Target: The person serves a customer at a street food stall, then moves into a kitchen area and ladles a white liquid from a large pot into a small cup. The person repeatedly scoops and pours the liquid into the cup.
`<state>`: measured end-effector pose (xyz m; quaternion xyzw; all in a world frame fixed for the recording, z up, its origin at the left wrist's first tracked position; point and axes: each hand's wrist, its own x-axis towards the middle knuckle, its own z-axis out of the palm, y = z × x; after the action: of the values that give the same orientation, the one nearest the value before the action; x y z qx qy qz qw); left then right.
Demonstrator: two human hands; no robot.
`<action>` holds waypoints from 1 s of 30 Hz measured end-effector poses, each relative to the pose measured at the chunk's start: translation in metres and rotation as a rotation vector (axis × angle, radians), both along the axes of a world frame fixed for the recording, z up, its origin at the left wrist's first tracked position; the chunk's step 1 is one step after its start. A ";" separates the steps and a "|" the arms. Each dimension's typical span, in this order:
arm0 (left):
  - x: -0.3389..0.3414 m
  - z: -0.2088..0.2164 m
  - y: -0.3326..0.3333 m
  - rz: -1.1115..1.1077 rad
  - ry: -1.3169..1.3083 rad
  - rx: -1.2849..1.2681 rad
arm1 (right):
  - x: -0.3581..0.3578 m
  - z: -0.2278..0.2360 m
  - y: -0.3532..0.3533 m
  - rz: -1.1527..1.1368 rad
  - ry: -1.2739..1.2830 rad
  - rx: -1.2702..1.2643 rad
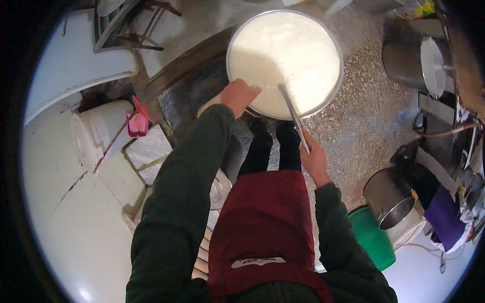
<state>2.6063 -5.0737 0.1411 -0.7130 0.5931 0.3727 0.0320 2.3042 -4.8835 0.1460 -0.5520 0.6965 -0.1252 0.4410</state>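
Note:
A large round metal pot [339,76], filled almost to the brim with a creamy white liquid [288,48], stands on the floor in front of my feet. My right hand [316,156] grips the long metal handle [294,111] of a utensil. Its far end goes down into the liquid, so what kind of utensil it is stays hidden. At the pot's near left rim, my left hand [239,97] is closed. What it holds cannot be made out, though a pale tan thing [209,104] shows beside that wrist.
Left stand a white bucket [83,136] and a pink scoop [137,125]. At right are a metal pot [404,65], a steel pot lying tilted [381,189], a green tub [371,237] and a person's purple garment [444,217]. The speckled floor [348,136] looks wet.

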 end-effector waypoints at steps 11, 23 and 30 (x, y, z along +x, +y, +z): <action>-0.055 -0.003 -0.069 -0.203 -0.232 0.115 | -0.028 0.092 0.089 -0.127 -0.074 0.010; 0.018 0.036 -0.005 0.316 0.285 -0.078 | -0.030 0.120 0.046 -0.070 -0.024 -0.181; 0.025 0.051 0.089 0.582 0.529 -0.116 | 0.001 0.075 -0.042 -0.049 0.113 -0.271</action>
<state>2.6312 -4.9842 0.1922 -0.7313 0.3742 0.5027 -0.2693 2.3056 -4.9255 0.2212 -0.5954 0.7103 -0.1975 0.3195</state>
